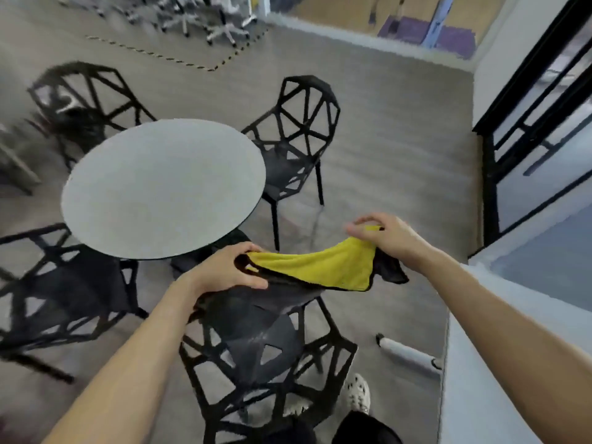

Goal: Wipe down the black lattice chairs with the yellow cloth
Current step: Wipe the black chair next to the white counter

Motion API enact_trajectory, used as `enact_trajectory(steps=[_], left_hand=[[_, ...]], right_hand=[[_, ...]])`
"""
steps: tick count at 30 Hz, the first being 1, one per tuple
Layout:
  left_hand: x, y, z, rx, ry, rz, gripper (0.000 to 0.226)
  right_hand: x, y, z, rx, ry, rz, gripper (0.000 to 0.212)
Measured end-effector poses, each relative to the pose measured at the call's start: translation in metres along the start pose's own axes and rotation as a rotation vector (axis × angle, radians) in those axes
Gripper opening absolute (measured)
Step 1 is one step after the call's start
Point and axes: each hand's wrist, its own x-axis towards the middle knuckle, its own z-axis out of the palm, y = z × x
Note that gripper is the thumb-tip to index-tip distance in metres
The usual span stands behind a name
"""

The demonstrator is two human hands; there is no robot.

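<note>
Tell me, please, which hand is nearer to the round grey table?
Left. The left hand grips the yellow cloth just by the near edge of the round table; the right hand holds the cloth's other end, farther right.

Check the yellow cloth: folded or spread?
Spread: yellow cloth sags stretched between left hand and right hand, each gripping one end.

Cloth (320, 264) spans between fingers of your left hand (224, 270) and right hand (387, 238); near chair (256, 334) directly under fingers, table (163, 187) ahead-left, far chair (288, 161) ahead.

Round grey table (160, 187), blurred office-chair bases (205, 24) perhaps.
</note>
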Motion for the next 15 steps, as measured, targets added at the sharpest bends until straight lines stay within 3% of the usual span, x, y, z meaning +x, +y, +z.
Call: enact_trajectory(steps=[2,3,6,8,10,13,15], left_hand=[[-0.021,-0.018,0.004,0.101,0.184,-0.132,0.032],[-0.03,-0.024,0.01,0.125,0.339,-0.22,0.029],[-0.059,-0.024,0.03,0.034,0.718,-0.44,0.051],[-0.081,-0.012,0.039,-0.045,0.851,-0.515,0.047],[-0.1,-0.002,0.047,0.034,0.954,-0.607,0.055],[-0.117,0.014,0.062,0.289,1.074,-0.81,0.071],[-0.122,0.016,0.067,0.196,1.16,-0.886,0.074]], right_hand=[[0.037,-0.029,0.01,-0.26,-0.3,-0.112,0.075],[0.051,-0.042,0.021,-0.409,-0.408,-0.202,0.073],[0.082,-0.063,0.058,-0.696,-0.506,-0.6,0.028],[0.094,-0.065,0.08,-0.748,-0.605,-0.736,0.023],[0.096,-0.063,0.099,-0.785,-0.735,-0.754,0.025],[0.072,-0.069,0.12,-0.627,-0.843,-0.874,0.025],[0.039,-0.084,0.122,-0.546,-1.073,-0.861,0.022]])
